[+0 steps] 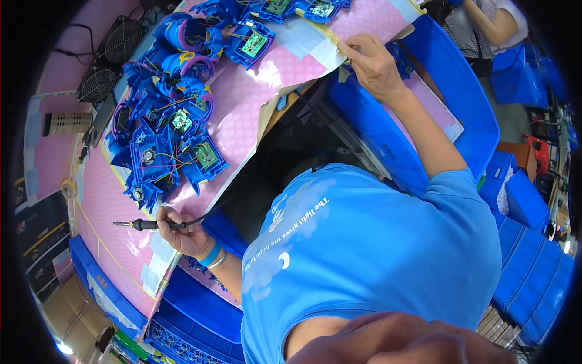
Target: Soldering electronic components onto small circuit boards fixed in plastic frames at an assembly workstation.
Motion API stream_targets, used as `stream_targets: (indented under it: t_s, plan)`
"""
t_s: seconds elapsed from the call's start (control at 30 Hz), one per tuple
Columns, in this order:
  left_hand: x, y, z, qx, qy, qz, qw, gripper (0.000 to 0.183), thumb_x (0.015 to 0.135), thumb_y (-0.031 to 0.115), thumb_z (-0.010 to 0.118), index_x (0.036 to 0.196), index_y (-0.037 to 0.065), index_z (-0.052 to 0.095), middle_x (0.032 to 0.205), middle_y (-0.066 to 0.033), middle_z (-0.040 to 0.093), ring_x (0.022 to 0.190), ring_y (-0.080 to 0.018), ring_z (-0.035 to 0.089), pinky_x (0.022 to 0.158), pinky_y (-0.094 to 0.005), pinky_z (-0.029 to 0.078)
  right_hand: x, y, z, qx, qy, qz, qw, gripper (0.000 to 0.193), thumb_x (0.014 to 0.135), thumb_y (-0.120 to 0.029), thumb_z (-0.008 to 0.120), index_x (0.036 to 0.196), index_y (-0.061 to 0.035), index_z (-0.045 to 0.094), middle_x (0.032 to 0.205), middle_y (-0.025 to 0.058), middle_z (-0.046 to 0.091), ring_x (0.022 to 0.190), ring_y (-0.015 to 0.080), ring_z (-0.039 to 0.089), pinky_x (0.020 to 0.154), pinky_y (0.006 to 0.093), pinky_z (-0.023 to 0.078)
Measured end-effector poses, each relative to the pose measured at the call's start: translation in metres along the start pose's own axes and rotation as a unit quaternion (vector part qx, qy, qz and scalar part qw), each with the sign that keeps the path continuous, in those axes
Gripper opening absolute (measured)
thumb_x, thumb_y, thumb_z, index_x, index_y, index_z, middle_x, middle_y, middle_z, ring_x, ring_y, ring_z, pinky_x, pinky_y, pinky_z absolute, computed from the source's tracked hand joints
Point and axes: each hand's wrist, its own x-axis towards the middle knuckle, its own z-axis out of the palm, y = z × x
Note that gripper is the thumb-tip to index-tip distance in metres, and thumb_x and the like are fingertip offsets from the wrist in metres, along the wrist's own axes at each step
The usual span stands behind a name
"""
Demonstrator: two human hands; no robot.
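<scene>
The left hand point(187, 235) has its fingers wrapped around a soldering iron point(148, 225), its tip over pink matting point(236, 124). The right hand point(379, 68) has its fingertips at the matting's far edge; I cannot tell whether they grip. Just beyond the left fingers, blue plastic housings point(151, 150) look wired but not yet closed. Farther out stand cooling fans point(97, 85); beyond the right fingers, a blue tub point(479, 115), then a co-worker point(503, 24).
</scene>
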Motion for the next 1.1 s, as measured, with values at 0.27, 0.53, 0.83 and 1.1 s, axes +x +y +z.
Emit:
stream_targets:
  t_s: [0.27,0.53,0.83,1.1]
  plan:
    - [0.000,0.002,-0.003,0.025,-0.002,0.012,1.000,0.031,0.105,0.020,0.050,0.118,-0.007,0.056,0.069,-0.0043,0.045,0.044,-0.0040,0.026,0.036,-0.0183,0.022,-0.004,0.001,0.001,0.141,0.043,0.175,0.974,0.031,0.079,0.009,0.065,0.106,-0.0036,0.073,0.104,0.0103,0.069,0.099,0.0237,0.067,0.085,0.0318,0.054]
    - [0.000,0.001,0.000,0.029,0.013,0.004,0.999,0.031,0.104,0.022,0.051,0.117,-0.006,0.057,0.070,-0.0041,0.049,0.044,-0.0049,0.029,0.036,-0.0187,0.022,-0.027,-0.003,0.005,0.147,0.091,0.095,0.980,0.024,0.078,0.006,0.073,0.100,-0.0038,0.075,0.104,0.0096,0.069,0.094,0.0253,0.065,0.084,0.0332,0.054]
    - [0.000,0.004,0.002,0.027,0.039,0.001,0.999,0.031,0.103,0.022,0.053,0.117,-0.005,0.058,0.073,-0.0052,0.055,0.046,-0.0052,0.034,0.036,-0.0188,0.023,-0.056,-0.035,0.015,0.140,0.039,0.145,0.979,0.024,0.077,0.003,0.076,0.100,-0.0003,0.071,0.097,0.0135,0.071,0.088,0.0282,0.068,0.079,0.0341,0.056]
    - [0.000,0.002,0.003,0.029,0.016,0.011,0.999,0.031,0.104,0.022,0.053,0.117,-0.005,0.057,0.072,-0.0049,0.053,0.046,-0.0055,0.029,0.036,-0.0197,0.021,-0.079,-0.079,0.042,0.554,-0.073,0.597,0.575,0.020,0.092,-0.011,0.065,0.106,0.0040,0.067,0.096,0.0154,0.071,0.081,0.0219,0.071,0.074,0.0323,0.058]
